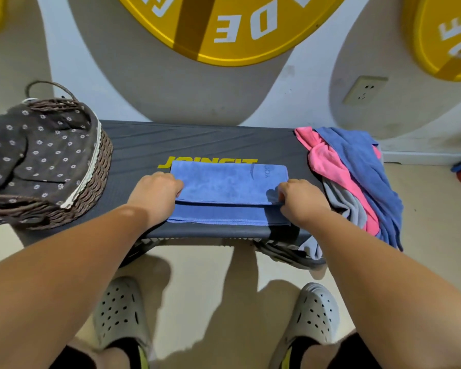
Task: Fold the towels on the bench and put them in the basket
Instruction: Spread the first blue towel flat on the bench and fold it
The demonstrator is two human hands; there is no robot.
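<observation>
**Midway: blue towel under both hands on the bench**

Centrally, a blue microfibre towel (228, 185) lies flat on the dark padded bench (202, 145), folded so that its upper layer stops short of the near hem, leaving a strip of the lower layer exposed. My left hand (155, 195) pinches the left end of the upper layer, fingers curled closed on the cloth. My right hand (302, 199) does the same at the right end, thumb and fingers closed on the fold's edge. The towel partly covers yellow lettering (210, 161) printed on the bench. At the bench's right end sits a loose heap: a pink towel (330, 166), a darker blue towel (362, 166) draped over it, and a grey towel (349, 206) beneath, hanging over the edge. At the left end stands a wicker basket (96, 179) with a flower-print fabric liner (40, 150). Below the bench, my grey perforated clogs (120, 312) rest on the beige floor (224, 302).
</observation>
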